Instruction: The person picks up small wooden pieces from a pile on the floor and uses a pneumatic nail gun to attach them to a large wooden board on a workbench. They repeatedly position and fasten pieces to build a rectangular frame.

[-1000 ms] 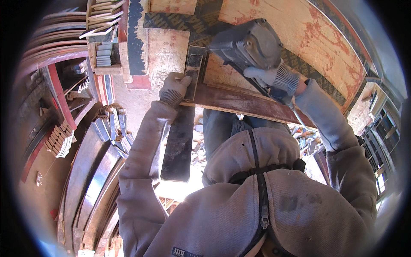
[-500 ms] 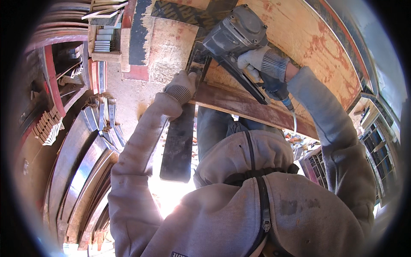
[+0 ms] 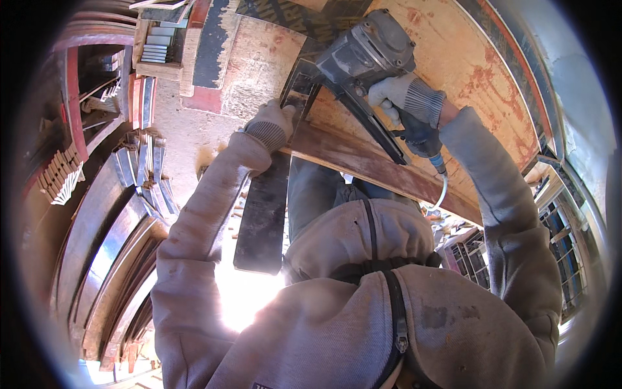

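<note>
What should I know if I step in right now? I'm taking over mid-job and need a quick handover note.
Left hand: gloved, pressed on the top end of the dark narrow board, holding it against the reddish timber beam.
Right hand: gloved, closed on the handle of the grey nail gun, its nose at the board's upper end; a hose hangs from the handle.
Behind: an orange plywood panel.
Done: board placed and gun lined up. Whether any nail is in cannot be seen.
Left: probably fastening the board; check it before letting go.
</note>
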